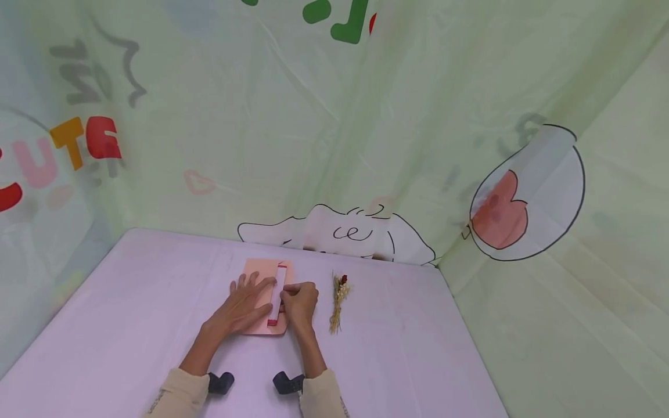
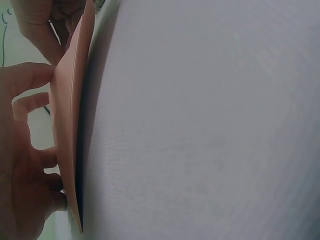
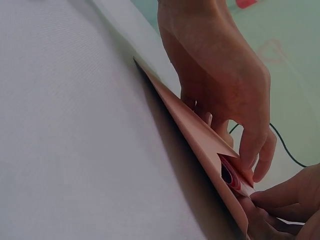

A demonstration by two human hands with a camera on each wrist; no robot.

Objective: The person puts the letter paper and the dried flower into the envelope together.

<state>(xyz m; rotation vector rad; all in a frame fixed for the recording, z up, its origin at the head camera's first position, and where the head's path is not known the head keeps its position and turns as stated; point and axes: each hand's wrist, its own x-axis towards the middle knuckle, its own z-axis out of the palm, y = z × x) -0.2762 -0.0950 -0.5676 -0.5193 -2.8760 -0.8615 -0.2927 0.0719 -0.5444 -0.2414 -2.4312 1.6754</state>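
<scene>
A flat piece of pink paper point(image 1: 263, 267), like a card or envelope, lies on the table. Lengthwise along its right side runs a white paper strip point(image 1: 278, 290) with red ends; in the right wrist view the strip's end point(image 3: 232, 172) looks folded over, with a red edge. My left hand point(image 1: 241, 305) spreads over the pink paper, its index finger and thumb at the strip's left edge. From the other side my right hand point(image 1: 300, 303) pinches the strip's right edge between thumb and curled fingers. One edge of the pink paper point(image 2: 67, 105) stands slightly off the table.
To the right of my right hand lies a small dried flower bunch point(image 1: 338, 299) with a red bloom. Dark wrist-worn devices point(image 1: 222, 383) jut inward from both cuffs. A lilac cloth covers the table point(image 1: 407, 360), and printed curtains point(image 1: 219, 128) hang behind and beside it.
</scene>
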